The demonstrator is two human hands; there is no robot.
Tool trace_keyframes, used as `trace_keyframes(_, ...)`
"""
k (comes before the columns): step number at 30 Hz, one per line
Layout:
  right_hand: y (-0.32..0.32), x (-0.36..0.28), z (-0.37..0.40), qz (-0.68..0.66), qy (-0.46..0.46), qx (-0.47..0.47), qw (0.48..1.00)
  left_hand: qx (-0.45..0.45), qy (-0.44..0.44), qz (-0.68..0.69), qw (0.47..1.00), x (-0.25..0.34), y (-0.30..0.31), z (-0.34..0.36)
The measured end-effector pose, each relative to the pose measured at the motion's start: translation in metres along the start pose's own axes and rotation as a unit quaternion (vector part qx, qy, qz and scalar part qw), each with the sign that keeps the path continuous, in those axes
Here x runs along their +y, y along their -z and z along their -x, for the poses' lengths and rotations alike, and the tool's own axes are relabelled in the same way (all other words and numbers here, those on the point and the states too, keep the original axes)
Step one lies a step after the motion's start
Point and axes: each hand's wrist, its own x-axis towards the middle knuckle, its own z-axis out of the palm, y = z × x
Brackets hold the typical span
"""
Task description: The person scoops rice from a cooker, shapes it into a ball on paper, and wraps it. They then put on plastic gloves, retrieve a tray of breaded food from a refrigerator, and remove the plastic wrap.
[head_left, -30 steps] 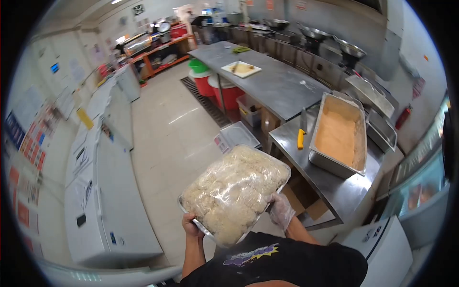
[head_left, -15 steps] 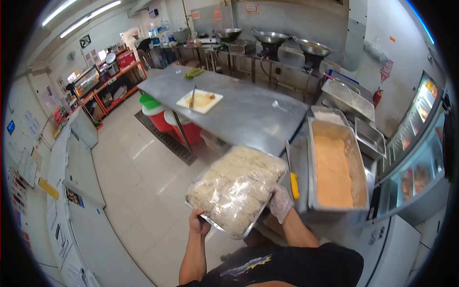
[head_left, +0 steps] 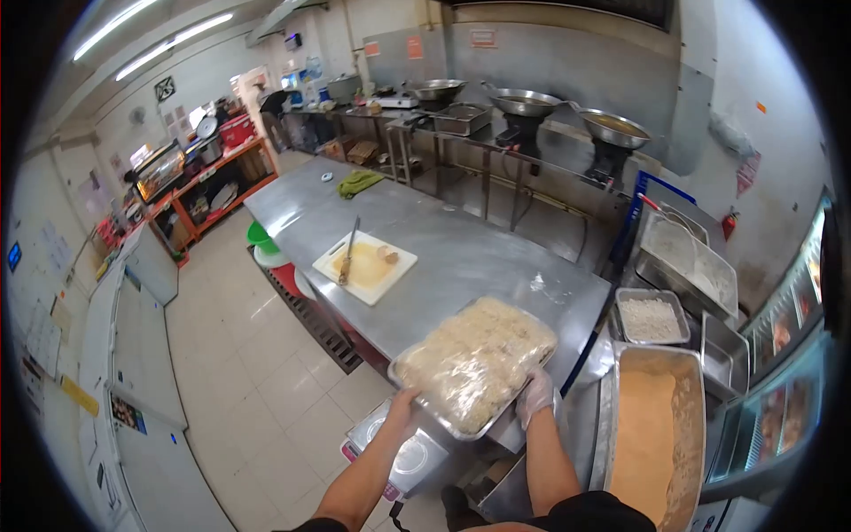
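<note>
Between my hands is a metal tray of breaded food (head_left: 474,363), covered in shiny plastic wrap. Bare, my left hand (head_left: 406,411) grips its near left edge. My right hand (head_left: 535,395), in a clear plastic glove, holds the right edge. The far part of the tray overlaps the near end of the steel table (head_left: 461,244) in this view. Farther along that table lies a white cutting board (head_left: 401,262) with a knife (head_left: 347,262) and small brown pieces on it.
To the right stand a deep pan of orange powder (head_left: 647,434) and a smaller tray of pale flour (head_left: 649,317). A scale (head_left: 412,454) sits below left of the tray. Several woks (head_left: 612,129) line the back counter. A green cloth (head_left: 358,183) lies at the table's far end. Someone (head_left: 273,115) stands in the distance.
The wrapped tray has moved forward, over the near end of the steel table, with both hands still on it. My view has shifted, and the scale now shows below.
</note>
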Motion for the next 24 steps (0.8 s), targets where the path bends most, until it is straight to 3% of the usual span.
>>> trace_keyframes(2, -0.005, -0.013, -0.047, 0.034, 0.067, 0.053, 0.996, 0.074, -0.01, -0.018, 0.997, -0.001, -0.025, -0.033)
trace_keyframes(5, 0.002, -0.029, -0.127, 0.019, 0.056, 0.065, 0.996, -0.027, -0.03, 0.103, 0.994, 0.003, -0.051, -0.068)
trace_keyframes(6, -0.007, -0.036, -0.135, 0.054, 0.062, 0.093, 0.992, -0.089, -0.008, 0.107, 0.99, 0.008, -0.051, -0.07)
trace_keyframes(7, -0.034, -0.047, -0.13, 0.088, 0.071, 0.122, 0.986, -0.087, -0.011, 0.077, 0.993, 0.019, -0.055, -0.064)
trace_keyframes(8, -0.019, -0.049, -0.15, 0.092, 0.059, 0.115, 0.987, -0.085, -0.013, 0.044, 0.995, 0.029, -0.057, -0.056)
trace_keyframes(9, 0.022, -0.06, -0.187, 0.354, 0.118, 0.067, 0.925, -0.075, -0.02, 0.047, 0.996, 0.031, -0.049, -0.048)
trace_keyframes(10, 0.04, -0.062, -0.209, 0.588, 0.173, 0.009, 0.79, -0.062, -0.03, -0.002, 0.998, 0.03, -0.037, -0.036)
trace_keyframes(11, 0.03, -0.06, -0.209, 0.591, 0.168, -0.002, 0.789, -0.048, -0.04, -0.05, 0.997, 0.029, -0.024, -0.019)
trace_keyframes(12, 0.019, -0.064, -0.199, 0.349, 0.125, 0.072, 0.926, -0.007, -0.045, -0.13, 0.99, 0.029, -0.01, 0.007)
trace_keyframes(13, 0.01, -0.067, -0.188, 0.08, 0.066, 0.144, 0.984, 0.035, -0.048, -0.21, 0.976, 0.03, 0.011, 0.039)
trace_keyframes(14, 0.0, -0.063, -0.173, 0.086, 0.057, 0.136, 0.985, 0.091, -0.019, -0.247, 0.965, 0.012, 0.056, 0.058)
trace_keyframes(15, -0.01, -0.055, -0.153, 0.113, 0.107, 0.159, 0.975, 0.146, -0.039, -0.356, 0.922, -0.003, 0.093, 0.099)
trace_keyframes(16, -0.017, -0.045, -0.135, 0.138, 0.157, 0.179, 0.961, 0.172, -0.036, -0.538, 0.824, -0.034, 0.168, 0.132)
trace_keyframes(17, -0.018, -0.032, -0.117, 0.15, 0.161, 0.165, 0.961, 0.214, -0.006, -0.571, 0.793, -0.051, 0.207, 0.193)
trace_keyframes(18, -0.016, -0.017, -0.096, 0.161, 0.163, 0.153, 0.961, 0.243, 0.057, -0.64, 0.727, -0.085, 0.271, 0.255)
trace_keyframes(19, -0.021, -0.002, -0.072, 0.163, 0.138, 0.131, 0.968, 0.283, 0.187, -0.67, 0.66, -0.111, 0.312, 0.329)
trace_keyframes(21, -0.024, 0.041, -0.022, 0.174, 0.103, 0.099, 0.974, 0.401, 0.452, -0.563, 0.563, -0.12, 0.301, 0.47)
trace_keyframes(22, -0.027, 0.066, 0.006, 0.184, 0.093, 0.085, 0.975, 0.468, 0.517, -0.521, 0.492, -0.141, 0.301, 0.538)
trace_keyframes(24, -0.061, 0.107, 0.078, 0.221, 0.024, 0.086, 0.971, 0.502, 0.577, -0.466, 0.444, -0.157, 0.258, 0.651)
